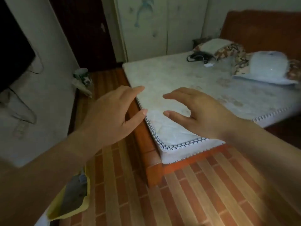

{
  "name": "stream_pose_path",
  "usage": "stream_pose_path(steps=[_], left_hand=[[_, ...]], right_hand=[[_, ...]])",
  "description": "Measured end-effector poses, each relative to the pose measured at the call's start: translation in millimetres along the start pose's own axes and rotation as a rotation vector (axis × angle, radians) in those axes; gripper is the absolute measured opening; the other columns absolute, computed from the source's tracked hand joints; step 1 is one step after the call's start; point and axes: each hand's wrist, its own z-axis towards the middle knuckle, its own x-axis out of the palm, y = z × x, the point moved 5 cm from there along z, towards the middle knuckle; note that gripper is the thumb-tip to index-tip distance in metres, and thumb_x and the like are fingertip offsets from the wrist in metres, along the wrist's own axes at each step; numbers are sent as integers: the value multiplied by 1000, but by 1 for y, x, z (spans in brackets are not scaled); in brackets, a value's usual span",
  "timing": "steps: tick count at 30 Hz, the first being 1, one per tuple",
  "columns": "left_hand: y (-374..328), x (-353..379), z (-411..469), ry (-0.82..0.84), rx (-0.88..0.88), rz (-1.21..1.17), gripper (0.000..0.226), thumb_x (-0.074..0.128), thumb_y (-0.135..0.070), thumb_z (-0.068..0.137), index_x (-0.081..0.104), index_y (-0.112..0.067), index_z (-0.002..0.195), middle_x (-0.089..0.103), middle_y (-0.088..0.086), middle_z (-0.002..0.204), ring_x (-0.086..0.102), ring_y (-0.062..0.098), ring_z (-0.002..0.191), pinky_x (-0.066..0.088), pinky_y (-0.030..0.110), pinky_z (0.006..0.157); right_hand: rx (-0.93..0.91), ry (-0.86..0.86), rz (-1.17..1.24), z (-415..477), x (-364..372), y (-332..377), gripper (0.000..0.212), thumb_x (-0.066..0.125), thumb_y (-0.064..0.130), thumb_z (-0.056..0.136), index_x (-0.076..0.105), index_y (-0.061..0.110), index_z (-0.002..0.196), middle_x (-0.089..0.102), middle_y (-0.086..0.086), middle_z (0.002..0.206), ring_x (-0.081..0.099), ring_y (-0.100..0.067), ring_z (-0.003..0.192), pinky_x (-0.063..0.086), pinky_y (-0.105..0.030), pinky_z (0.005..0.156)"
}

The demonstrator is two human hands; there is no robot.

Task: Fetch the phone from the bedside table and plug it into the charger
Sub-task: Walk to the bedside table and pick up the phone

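Note:
My left hand and my right hand are both stretched out in front of me over the near corner of the bed, fingers apart, nothing in either. Far up the mattress, by the pillows, lies a dark cable bundle with a small white charger plug beside it. A dark low piece of furniture, maybe the bedside table, stands behind the far pillow. I cannot make out a phone anywhere.
Two patterned pillows lie at the head of the bed against a brown headboard. A white wardrobe and a dark door stand at the back. A mug and a dark screen are on the left. Striped floor matting runs beneath.

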Motion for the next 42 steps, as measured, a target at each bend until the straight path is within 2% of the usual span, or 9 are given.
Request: stream_pose_path(steps=[3, 8, 14, 17, 20, 25, 32, 36, 42], left_hand=[[-22, 38, 22, 43, 18, -78, 57, 33, -56, 86, 35, -26, 135, 51, 3, 130, 49, 20, 114, 44, 35, 86], [-74, 106, 70, 44, 33, -198, 49, 38, -50, 87, 37, -31, 132, 52, 0, 130, 45, 11, 110, 34, 26, 79], [-173, 197, 151, 132, 61, -340, 48, 39, -48, 89, 40, -27, 132, 52, 0, 129, 48, 15, 114, 40, 30, 91], [-223, 232, 202, 166, 100, -319, 47, 36, -52, 90, 40, -29, 131, 50, -1, 132, 49, 15, 113, 40, 30, 87], [-273, 260, 254, 195, 153, -339, 49, 35, -52, 88, 42, -30, 130, 50, 0, 133, 51, 15, 110, 40, 29, 83], [-345, 298, 329, 225, 273, -374, 51, 36, -54, 86, 44, -29, 129, 51, 2, 133, 53, 12, 102, 41, 29, 78], [-399, 365, 437, 254, 367, -408, 47, 37, -55, 86, 46, -31, 126, 54, -2, 129, 59, 14, 91, 47, 33, 76], [-423, 406, 516, 252, 434, -429, 43, 40, -52, 87, 50, -30, 123, 54, 0, 126, 56, 14, 92, 48, 32, 70], [-492, 458, 638, 299, 616, -446, 42, 43, -49, 87, 51, -29, 124, 54, 0, 128, 45, 7, 77, 37, 26, 65]], right_hand=[[71, -8, -8, -26, 3, -35, 50, 48, 48, 90, 51, 18, 129, 57, -3, 126, 55, -17, 105, 46, -35, 85], [243, -49, 92, -86, -5, -117, 49, 54, 43, 89, 51, 18, 130, 56, -2, 129, 51, -17, 116, 41, -32, 96], [430, -58, 151, -150, -36, -240, 48, 55, 45, 88, 49, 25, 131, 52, 5, 133, 45, -7, 120, 30, -12, 97], [503, -89, 139, -182, -65, -300, 47, 56, 46, 87, 51, 24, 129, 53, 4, 132, 46, -7, 120, 33, -18, 98], [597, -112, 117, -215, -90, -353, 47, 54, 48, 86, 52, 26, 128, 52, 5, 133, 44, -7, 121, 29, -14, 97], [677, -209, 117, -250, -126, -430, 44, 58, 44, 87, 55, 20, 124, 56, 0, 127, 50, -12, 116, 39, -29, 98], [765, -236, 155, -253, -145, -555, 44, 58, 45, 87, 55, 23, 125, 54, 5, 126, 48, -4, 113, 37, -21, 94], [829, -233, 117, -242, -165, -635, 46, 56, 48, 86, 54, 25, 126, 53, 8, 128, 45, 2, 110, 33, -9, 87], [1020, -309, 53, -252, -217, -745, 48, 53, 49, 87, 52, 26, 129, 49, 7, 133, 42, -5, 119, 35, -24, 97]])
